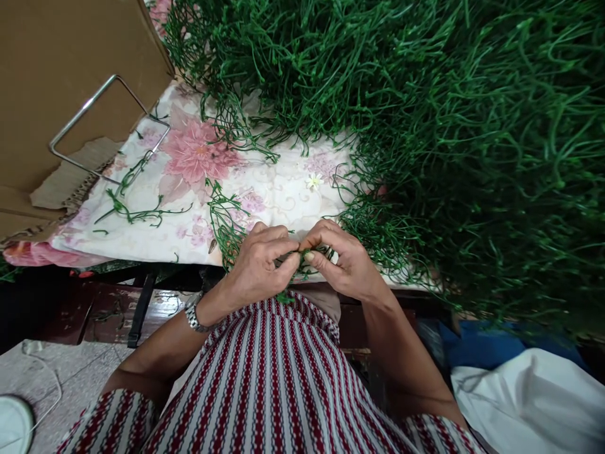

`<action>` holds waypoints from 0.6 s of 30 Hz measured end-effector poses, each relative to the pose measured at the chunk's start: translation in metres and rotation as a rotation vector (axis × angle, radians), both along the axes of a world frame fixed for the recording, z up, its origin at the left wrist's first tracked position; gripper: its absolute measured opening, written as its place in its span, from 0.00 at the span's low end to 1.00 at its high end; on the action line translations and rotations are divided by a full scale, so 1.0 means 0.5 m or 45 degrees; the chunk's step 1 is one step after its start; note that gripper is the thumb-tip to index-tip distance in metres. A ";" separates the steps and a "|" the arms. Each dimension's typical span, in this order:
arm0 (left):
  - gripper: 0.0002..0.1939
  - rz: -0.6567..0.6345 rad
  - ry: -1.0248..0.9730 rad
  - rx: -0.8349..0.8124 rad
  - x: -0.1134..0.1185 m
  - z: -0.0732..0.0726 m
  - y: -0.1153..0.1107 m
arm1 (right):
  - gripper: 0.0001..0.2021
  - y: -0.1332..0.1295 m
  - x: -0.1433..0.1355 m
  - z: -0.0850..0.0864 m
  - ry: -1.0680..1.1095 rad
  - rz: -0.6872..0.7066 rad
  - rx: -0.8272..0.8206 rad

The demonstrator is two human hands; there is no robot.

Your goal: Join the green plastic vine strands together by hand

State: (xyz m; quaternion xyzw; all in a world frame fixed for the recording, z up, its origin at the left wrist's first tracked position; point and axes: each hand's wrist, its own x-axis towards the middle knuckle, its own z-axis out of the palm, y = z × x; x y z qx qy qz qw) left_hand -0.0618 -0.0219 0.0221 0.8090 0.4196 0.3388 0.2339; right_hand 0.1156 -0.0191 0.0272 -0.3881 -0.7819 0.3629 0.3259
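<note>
We've got the green stem (pixel 305 253) between left hand (pixel 262 261) and right hand (pixel 344 258), fingertips of both pinched narrow on it, neither hand clearly nearer; mostly covered, can't tell its long axis

Head cam looks fwd + dn over striped garment (pixel 265 384); L hand (pixel 263 261), R hand (pixel 347 261) close, ctr.

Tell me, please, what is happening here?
A person is handling some thin green stems, with the fingertips of the left hand and the right hand close together at the near edge of a flowered cloth. A small bunch lies by the left hand. A large heap of similar stems spreads across the far and right side.
</note>
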 end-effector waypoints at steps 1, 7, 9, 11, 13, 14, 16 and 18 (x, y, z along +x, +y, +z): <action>0.08 0.024 0.005 0.012 0.000 -0.002 -0.001 | 0.06 -0.001 -0.001 -0.001 0.002 0.002 -0.012; 0.08 0.049 0.123 0.202 0.000 -0.006 -0.009 | 0.09 -0.006 -0.010 -0.011 -0.041 -0.135 -0.089; 0.09 -0.003 0.151 0.214 -0.005 -0.005 -0.011 | 0.08 -0.007 -0.010 -0.011 -0.066 -0.082 -0.131; 0.09 -0.042 0.182 0.191 -0.012 -0.004 -0.010 | 0.07 -0.005 -0.005 -0.006 -0.134 -0.001 -0.123; 0.09 -0.079 0.227 0.157 -0.019 -0.002 -0.008 | 0.05 -0.003 0.002 0.002 -0.257 0.055 -0.068; 0.09 -0.099 0.254 0.142 -0.022 -0.001 -0.007 | 0.04 -0.002 0.006 0.006 -0.325 0.083 -0.038; 0.09 -0.150 0.311 0.111 -0.027 0.001 -0.005 | 0.03 -0.001 0.012 0.014 -0.436 0.142 0.007; 0.09 -0.182 0.356 0.073 -0.028 0.005 -0.004 | 0.03 -0.001 0.015 0.019 -0.497 0.173 0.043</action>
